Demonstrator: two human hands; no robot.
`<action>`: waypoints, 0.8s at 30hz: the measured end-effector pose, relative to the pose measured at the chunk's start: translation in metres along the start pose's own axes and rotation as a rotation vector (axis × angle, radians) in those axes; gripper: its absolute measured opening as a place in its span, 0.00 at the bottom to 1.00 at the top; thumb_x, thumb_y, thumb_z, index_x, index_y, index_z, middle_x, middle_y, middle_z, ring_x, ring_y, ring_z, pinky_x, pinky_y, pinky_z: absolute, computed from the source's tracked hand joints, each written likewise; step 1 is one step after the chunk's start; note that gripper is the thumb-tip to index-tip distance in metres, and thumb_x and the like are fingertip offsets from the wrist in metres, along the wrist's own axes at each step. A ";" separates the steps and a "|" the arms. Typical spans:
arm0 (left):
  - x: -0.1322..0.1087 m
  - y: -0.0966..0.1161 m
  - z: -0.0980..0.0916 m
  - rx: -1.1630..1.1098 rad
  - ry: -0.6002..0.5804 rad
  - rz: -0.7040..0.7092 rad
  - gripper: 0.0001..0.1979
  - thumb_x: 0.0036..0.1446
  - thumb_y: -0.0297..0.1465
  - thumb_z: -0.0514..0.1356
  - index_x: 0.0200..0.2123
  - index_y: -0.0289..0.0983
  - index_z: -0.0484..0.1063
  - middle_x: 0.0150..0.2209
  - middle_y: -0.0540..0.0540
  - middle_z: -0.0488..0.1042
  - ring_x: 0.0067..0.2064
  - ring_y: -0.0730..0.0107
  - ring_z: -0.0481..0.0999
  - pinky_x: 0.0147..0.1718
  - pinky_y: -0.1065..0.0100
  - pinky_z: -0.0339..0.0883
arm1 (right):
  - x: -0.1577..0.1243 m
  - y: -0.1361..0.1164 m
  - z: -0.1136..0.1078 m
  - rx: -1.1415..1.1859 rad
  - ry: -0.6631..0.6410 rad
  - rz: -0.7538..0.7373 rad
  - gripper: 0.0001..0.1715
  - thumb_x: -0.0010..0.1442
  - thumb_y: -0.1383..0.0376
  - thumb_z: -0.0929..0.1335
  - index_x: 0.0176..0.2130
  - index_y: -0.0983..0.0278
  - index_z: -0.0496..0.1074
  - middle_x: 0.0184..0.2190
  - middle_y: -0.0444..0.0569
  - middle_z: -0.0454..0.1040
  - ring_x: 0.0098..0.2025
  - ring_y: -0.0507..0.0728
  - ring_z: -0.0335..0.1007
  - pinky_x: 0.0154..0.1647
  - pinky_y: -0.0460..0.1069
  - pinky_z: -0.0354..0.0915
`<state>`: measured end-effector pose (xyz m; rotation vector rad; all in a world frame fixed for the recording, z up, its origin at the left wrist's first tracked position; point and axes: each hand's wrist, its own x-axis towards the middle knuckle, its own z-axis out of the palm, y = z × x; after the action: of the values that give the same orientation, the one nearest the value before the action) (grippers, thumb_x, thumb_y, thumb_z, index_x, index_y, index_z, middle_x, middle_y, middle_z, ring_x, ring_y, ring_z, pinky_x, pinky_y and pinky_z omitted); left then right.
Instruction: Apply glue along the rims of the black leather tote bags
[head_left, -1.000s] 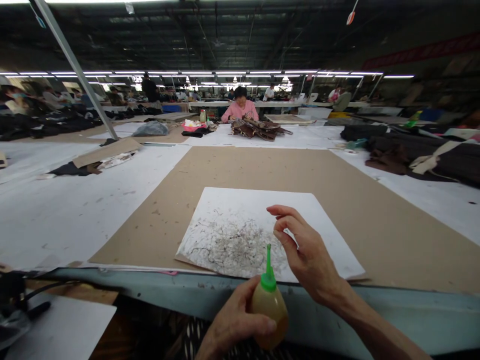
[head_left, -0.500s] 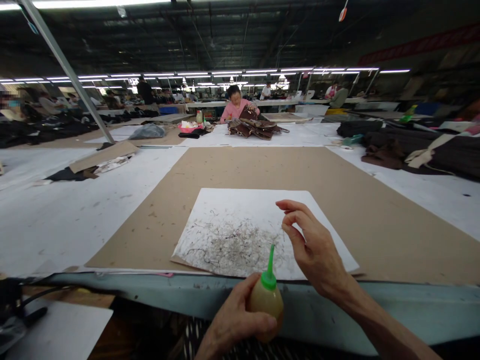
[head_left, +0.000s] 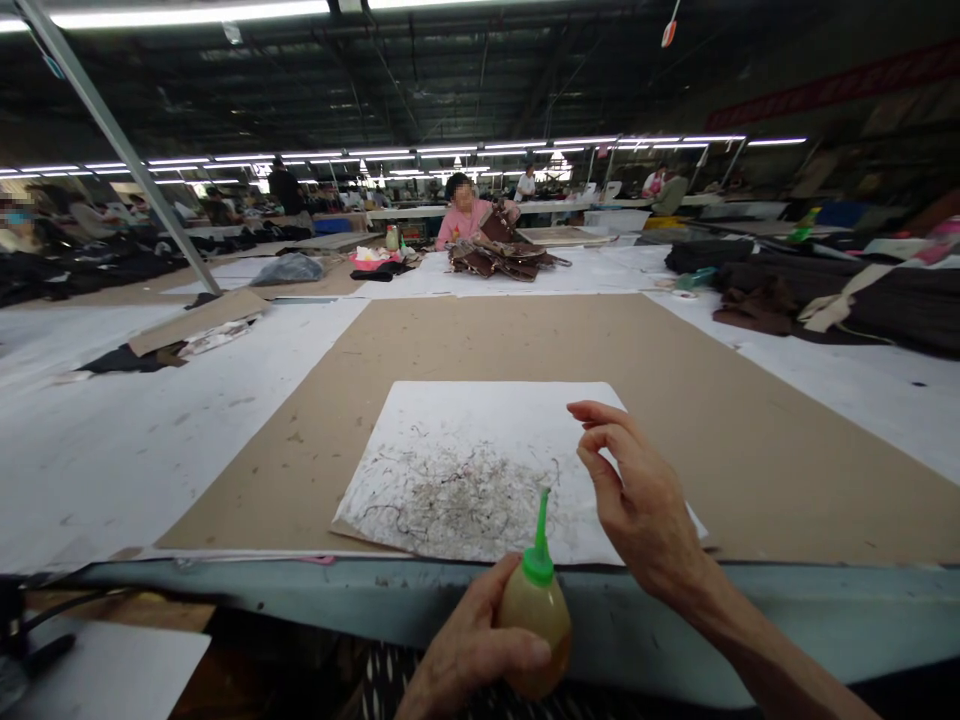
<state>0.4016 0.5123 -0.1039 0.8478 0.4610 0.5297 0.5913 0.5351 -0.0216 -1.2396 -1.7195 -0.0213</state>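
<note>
My left hand [head_left: 469, 650] grips a small squeeze bottle [head_left: 534, 610] of yellowish glue with a green pointed nozzle, held upright just below the table's front edge. My right hand [head_left: 637, 500] hovers to the right of the nozzle, its fingers curled loosely with thumb and forefinger close together; nothing shows between them. Under both hands lies a white sheet [head_left: 487, 430] smeared with dark stringy glue marks, resting on a large brown cardboard [head_left: 525, 340].
The long table [head_left: 112, 440] is covered in white paper. A person in pink [head_left: 465, 215] works on brown pieces [head_left: 502, 258] at the far end. Dark fabric piles [head_left: 840, 290] lie at the right, cardboard scraps [head_left: 195, 325] at the left.
My right hand has drifted a little to the right of the nozzle. The view has shifted slightly. The bottle stays in my left hand.
</note>
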 end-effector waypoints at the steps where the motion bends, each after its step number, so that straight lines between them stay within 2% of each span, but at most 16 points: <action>1: 0.001 -0.001 0.001 -0.002 0.000 -0.001 0.25 0.40 0.32 0.67 0.44 0.33 0.68 0.33 0.47 0.68 0.33 0.73 0.65 0.31 0.72 0.54 | 0.000 0.001 0.000 -0.006 0.006 0.000 0.08 0.65 0.71 0.58 0.33 0.62 0.60 0.48 0.53 0.65 0.50 0.58 0.62 0.49 0.52 0.58; 10: 0.004 -0.004 0.005 0.012 -0.019 -0.006 0.26 0.40 0.33 0.67 0.43 0.32 0.68 0.32 0.47 0.67 0.32 0.74 0.64 0.29 0.73 0.52 | 0.000 0.005 -0.004 -0.068 0.052 -0.038 0.07 0.65 0.72 0.58 0.34 0.62 0.60 0.48 0.54 0.65 0.51 0.58 0.62 0.50 0.53 0.58; 16: 0.010 -0.013 0.005 -0.076 -0.002 0.007 0.27 0.38 0.34 0.67 0.44 0.31 0.68 0.32 0.46 0.67 0.32 0.74 0.65 0.29 0.73 0.53 | -0.001 0.008 -0.009 -0.088 0.075 -0.023 0.07 0.65 0.71 0.58 0.34 0.62 0.60 0.49 0.54 0.65 0.51 0.59 0.62 0.51 0.53 0.58; 24: 0.016 -0.033 0.010 -0.212 0.044 0.126 0.27 0.40 0.39 0.66 0.42 0.31 0.68 0.31 0.45 0.68 0.30 0.74 0.66 0.28 0.72 0.56 | -0.016 0.005 -0.008 -0.048 0.060 0.020 0.07 0.65 0.71 0.58 0.35 0.62 0.61 0.49 0.53 0.65 0.53 0.58 0.60 0.52 0.53 0.57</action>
<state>0.4283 0.4985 -0.1278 0.6649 0.3852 0.7020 0.6009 0.5221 -0.0307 -1.2791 -1.6634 -0.0878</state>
